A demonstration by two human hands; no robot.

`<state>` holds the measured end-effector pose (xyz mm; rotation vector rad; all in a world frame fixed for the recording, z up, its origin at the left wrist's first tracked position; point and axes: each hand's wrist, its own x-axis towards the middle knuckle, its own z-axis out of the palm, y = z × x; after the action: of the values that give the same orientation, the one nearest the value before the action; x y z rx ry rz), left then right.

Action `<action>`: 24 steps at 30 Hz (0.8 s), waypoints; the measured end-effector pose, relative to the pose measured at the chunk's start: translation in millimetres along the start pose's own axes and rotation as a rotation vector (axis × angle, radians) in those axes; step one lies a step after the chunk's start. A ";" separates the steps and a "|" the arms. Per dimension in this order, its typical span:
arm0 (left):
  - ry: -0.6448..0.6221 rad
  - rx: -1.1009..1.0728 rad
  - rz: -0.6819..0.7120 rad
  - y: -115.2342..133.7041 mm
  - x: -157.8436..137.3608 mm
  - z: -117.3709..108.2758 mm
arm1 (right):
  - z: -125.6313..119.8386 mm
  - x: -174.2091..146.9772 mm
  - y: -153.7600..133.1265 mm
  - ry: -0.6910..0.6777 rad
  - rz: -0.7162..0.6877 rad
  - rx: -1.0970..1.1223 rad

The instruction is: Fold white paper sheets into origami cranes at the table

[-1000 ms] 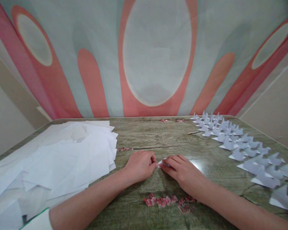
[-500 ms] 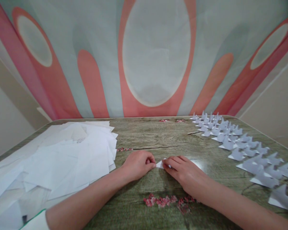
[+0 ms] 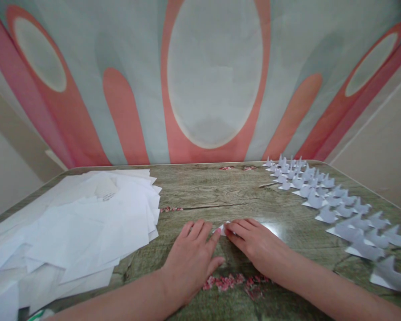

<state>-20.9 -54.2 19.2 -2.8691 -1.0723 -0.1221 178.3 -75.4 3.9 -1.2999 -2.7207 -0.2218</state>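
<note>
Nothing legible: a few dark lines of lettering on one sheet in the paper pile, too small to read.

The left hand, curled half a second ago, is now opened — its fingers are spread, its thumb is held apart. It is lowered in the view, and its index fingertip is laid across the paper, previously left bare there — less sleeve is shown.

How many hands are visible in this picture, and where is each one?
2: the left hand and the right hand, at either side of the small folded paper, which they partly hide.
</note>
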 end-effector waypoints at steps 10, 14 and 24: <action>0.017 0.047 0.027 -3.6 2.2 -1.4 | -10.4 -2.2 -3.5 -0.037 0.041 -0.052; 0.012 0.034 0.043 -5.2 4.5 -3.1 | -7.1 -1.7 0.3 -0.011 0.064 -0.012; 0.170 0.135 0.172 -7.9 8.0 10.8 | 12.1 -1.7 4.1 0.169 0.119 0.043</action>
<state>-19.6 -42.0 9.6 -2.7554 -0.7698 -0.2656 182.1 -71.9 -7.9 -1.3591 -2.4868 -0.2473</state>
